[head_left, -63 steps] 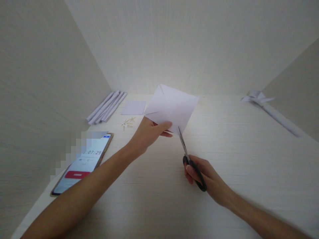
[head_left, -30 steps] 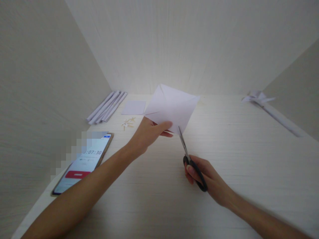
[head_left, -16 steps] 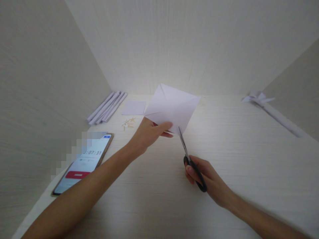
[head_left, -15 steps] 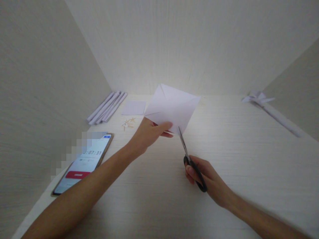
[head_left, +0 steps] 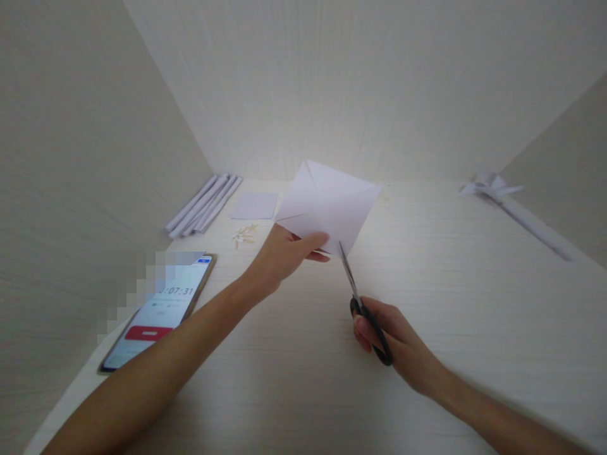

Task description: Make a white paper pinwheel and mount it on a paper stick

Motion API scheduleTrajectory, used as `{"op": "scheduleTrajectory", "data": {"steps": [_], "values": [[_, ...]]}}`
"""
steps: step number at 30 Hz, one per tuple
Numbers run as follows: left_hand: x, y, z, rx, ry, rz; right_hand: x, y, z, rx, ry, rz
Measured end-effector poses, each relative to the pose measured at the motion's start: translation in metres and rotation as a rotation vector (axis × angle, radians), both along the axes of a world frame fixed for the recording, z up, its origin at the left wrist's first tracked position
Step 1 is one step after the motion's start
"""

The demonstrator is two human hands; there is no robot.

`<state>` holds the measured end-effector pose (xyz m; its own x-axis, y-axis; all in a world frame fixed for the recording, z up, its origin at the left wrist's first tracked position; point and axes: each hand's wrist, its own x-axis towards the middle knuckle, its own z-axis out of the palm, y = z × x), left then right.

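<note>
A square sheet of white paper (head_left: 332, 199) is held up over the table by my left hand (head_left: 289, 256), thumb on top and fingers beneath its lower edge. Slits run inward from several of its corners. My right hand (head_left: 391, 335) grips black-handled scissors (head_left: 351, 281), with a thumb and fingers around the handles. The blades look nearly closed, and their tips lie at the paper's near corner, just right of my left thumb. My left fingers are partly hidden behind the sheet.
At the back left lie several rolled paper sticks (head_left: 203, 205), a square paper stack (head_left: 255, 206) and small toothpick-like pieces (head_left: 245, 236). A phone (head_left: 161, 309) showing a timer rests at left. On the right is a paper pinwheel (head_left: 490, 187) on a rolled stick. Pale walls surround the table.
</note>
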<state>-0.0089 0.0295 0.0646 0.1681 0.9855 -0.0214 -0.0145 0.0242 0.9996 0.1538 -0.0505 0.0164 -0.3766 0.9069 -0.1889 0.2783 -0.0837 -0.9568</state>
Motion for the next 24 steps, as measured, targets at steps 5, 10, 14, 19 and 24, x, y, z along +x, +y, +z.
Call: {"op": "scheduleTrajectory", "data": {"steps": [5,10,14,19,24], "values": [[0.0001,-0.0002,0.0008,0.005,0.000,-0.008,0.0002,0.0002,-0.0010,-0.002,0.001,-0.006],[-0.0005,0.0006,-0.0010,0.007,0.000,-0.007,0.0004,-0.0002,-0.0024,0.017,-0.005,-0.006],[-0.0006,0.0011,-0.0021,-0.004,-0.002,-0.002,0.0008,-0.0005,-0.0037,0.014,-0.014,-0.011],[0.0003,0.0008,-0.0011,-0.015,-0.001,0.013,0.0010,-0.0010,-0.0040,0.013,-0.013,-0.018],[0.0002,0.0009,-0.0017,-0.001,-0.006,0.007,0.0010,-0.0010,-0.0046,0.011,-0.007,-0.018]]}}
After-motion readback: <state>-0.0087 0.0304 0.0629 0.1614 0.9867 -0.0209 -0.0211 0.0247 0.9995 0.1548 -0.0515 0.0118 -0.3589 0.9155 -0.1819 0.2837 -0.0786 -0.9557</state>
